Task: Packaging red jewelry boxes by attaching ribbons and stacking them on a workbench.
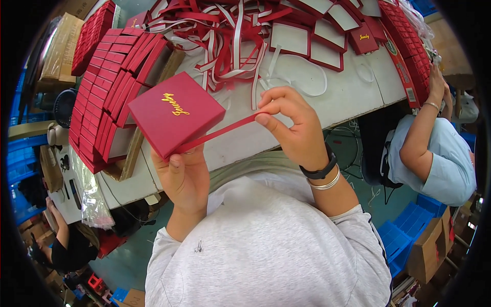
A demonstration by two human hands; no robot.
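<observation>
My left hand (185,176) grips a red jewelry box (176,110) from below, its thumb at the near corner; most of the fingers are hidden under it. Gold lettering runs across the box's square top, which is tilted towards me. From the box's near edge a narrow red ribbon (225,129) stretches up to the right. Thumb and forefinger of my right hand (289,115) pinch the ribbon's other end, holding it taut. Beyond my hands lies a tangled heap of red and white ribbons (230,41) on the white table (353,97).
Stacked red boxes (105,92) fill a cardboard tray at left. Open red box parts with white insides (290,38) lie at the far right. More red boxes (409,46) line the right edge. Co-workers sit at right (434,153) and lower left (74,245). Blue crates (409,230) stand on the floor.
</observation>
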